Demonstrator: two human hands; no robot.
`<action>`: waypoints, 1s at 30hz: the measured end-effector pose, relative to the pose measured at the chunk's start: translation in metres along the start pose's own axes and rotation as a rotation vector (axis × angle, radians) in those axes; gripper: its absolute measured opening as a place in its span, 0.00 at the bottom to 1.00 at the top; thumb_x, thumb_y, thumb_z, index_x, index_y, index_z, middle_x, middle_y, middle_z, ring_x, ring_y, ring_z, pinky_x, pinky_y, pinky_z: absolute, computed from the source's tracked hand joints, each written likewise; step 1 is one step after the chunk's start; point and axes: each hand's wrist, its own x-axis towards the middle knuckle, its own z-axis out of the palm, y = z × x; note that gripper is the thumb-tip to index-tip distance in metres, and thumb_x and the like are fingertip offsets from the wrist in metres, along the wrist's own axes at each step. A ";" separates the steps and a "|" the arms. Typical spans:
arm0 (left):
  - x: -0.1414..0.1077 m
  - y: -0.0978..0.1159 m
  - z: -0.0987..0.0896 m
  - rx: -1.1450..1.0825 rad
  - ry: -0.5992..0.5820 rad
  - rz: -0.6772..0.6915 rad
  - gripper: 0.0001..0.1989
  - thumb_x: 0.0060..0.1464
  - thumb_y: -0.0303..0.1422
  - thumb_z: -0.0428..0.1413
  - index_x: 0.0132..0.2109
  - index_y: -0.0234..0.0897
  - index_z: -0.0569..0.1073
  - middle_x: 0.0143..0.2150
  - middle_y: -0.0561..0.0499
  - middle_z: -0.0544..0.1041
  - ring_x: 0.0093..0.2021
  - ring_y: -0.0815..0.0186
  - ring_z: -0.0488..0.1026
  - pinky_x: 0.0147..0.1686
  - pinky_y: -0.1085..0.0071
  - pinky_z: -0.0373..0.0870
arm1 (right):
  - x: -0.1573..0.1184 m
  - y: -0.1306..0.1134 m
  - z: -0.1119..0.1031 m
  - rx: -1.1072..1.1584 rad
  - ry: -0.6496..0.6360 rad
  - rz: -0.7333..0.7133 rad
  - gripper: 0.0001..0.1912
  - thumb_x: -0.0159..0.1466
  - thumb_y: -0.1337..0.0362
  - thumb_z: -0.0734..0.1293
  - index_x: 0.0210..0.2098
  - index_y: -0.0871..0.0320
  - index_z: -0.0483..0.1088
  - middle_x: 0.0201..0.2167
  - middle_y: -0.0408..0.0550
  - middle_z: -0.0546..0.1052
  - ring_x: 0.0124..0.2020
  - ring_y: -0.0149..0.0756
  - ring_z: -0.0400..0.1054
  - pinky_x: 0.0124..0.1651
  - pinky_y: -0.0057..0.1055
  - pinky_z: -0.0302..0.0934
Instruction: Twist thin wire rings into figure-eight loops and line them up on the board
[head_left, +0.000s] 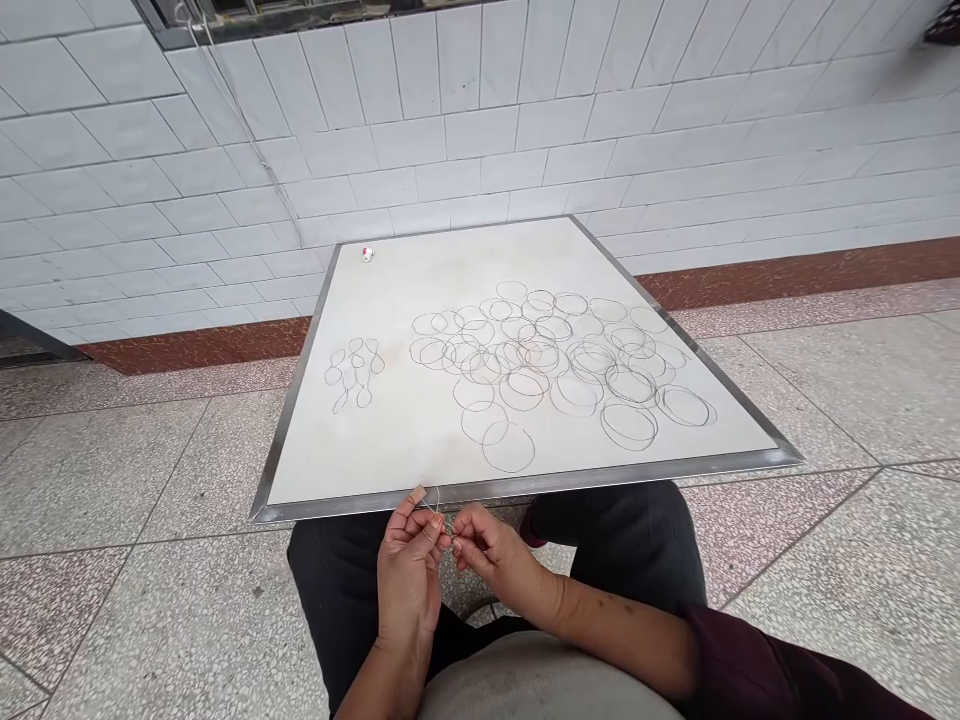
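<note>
Just off the table's front edge, above my lap, both hands meet around a thin wire (pixel 438 498). My left hand (pixel 411 565) pinches it between thumb and fingers, and a small bent loop sticks up above the fingertips. A tan strip, perhaps tape, covers one left fingertip. My right hand (pixel 495 555) has its thumb and forefinger closed on the wire close beside the left fingers. On the white table lie many thin wire rings (pixel 508 447), overlapping in the middle and on the right. Several smaller twisted wire loops (pixel 350 377) form a separate group at the left.
A metal-edged white table (pixel 390 450) stands before my knees, its far side near a white tiled wall (pixel 480 130). A small white and red object (pixel 367 254) sits at the far left corner. A cable (pixel 247 130) hangs down the wall. Speckled stone floor (pixel 187 600) surrounds the table.
</note>
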 end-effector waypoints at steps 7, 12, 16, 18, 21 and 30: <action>-0.009 0.012 0.000 0.299 -0.128 0.143 0.31 0.46 0.31 0.66 0.56 0.36 0.66 0.28 0.57 0.75 0.23 0.73 0.68 0.29 0.74 0.68 | 0.003 -0.015 -0.014 0.004 -0.009 -0.047 0.09 0.67 0.56 0.63 0.38 0.55 0.65 0.29 0.42 0.69 0.31 0.32 0.65 0.35 0.30 0.61; -0.017 0.014 0.001 0.455 -0.238 0.141 0.30 0.50 0.32 0.63 0.59 0.37 0.63 0.28 0.58 0.74 0.26 0.70 0.69 0.29 0.72 0.68 | 0.012 -0.035 -0.031 0.143 0.003 0.021 0.14 0.64 0.54 0.68 0.44 0.56 0.70 0.33 0.43 0.71 0.33 0.31 0.64 0.38 0.30 0.61; -0.019 0.013 0.000 0.509 -0.295 0.096 0.30 0.50 0.32 0.63 0.59 0.37 0.63 0.28 0.56 0.74 0.28 0.68 0.69 0.28 0.72 0.69 | 0.011 -0.041 -0.040 0.202 -0.127 0.062 0.15 0.62 0.54 0.69 0.42 0.58 0.73 0.34 0.44 0.74 0.34 0.31 0.67 0.40 0.31 0.62; -0.020 0.013 0.000 0.521 -0.318 0.069 0.31 0.49 0.32 0.63 0.60 0.36 0.64 0.27 0.56 0.74 0.28 0.67 0.69 0.28 0.72 0.69 | 0.009 -0.042 -0.042 0.245 -0.163 0.079 0.15 0.61 0.54 0.70 0.41 0.58 0.73 0.33 0.44 0.75 0.34 0.32 0.68 0.41 0.31 0.63; -0.022 0.016 0.004 0.515 -0.331 0.020 0.31 0.48 0.33 0.64 0.59 0.36 0.65 0.26 0.56 0.74 0.28 0.66 0.70 0.28 0.71 0.69 | 0.009 -0.042 -0.045 0.287 -0.186 0.085 0.15 0.61 0.54 0.70 0.41 0.58 0.73 0.33 0.44 0.75 0.34 0.31 0.69 0.41 0.31 0.63; -0.025 0.017 0.008 0.474 -0.424 -0.155 0.30 0.46 0.31 0.66 0.57 0.36 0.68 0.27 0.53 0.74 0.26 0.67 0.70 0.25 0.73 0.66 | 0.011 -0.041 -0.059 0.405 -0.338 0.147 0.13 0.61 0.56 0.71 0.38 0.60 0.74 0.33 0.44 0.76 0.33 0.29 0.68 0.40 0.29 0.63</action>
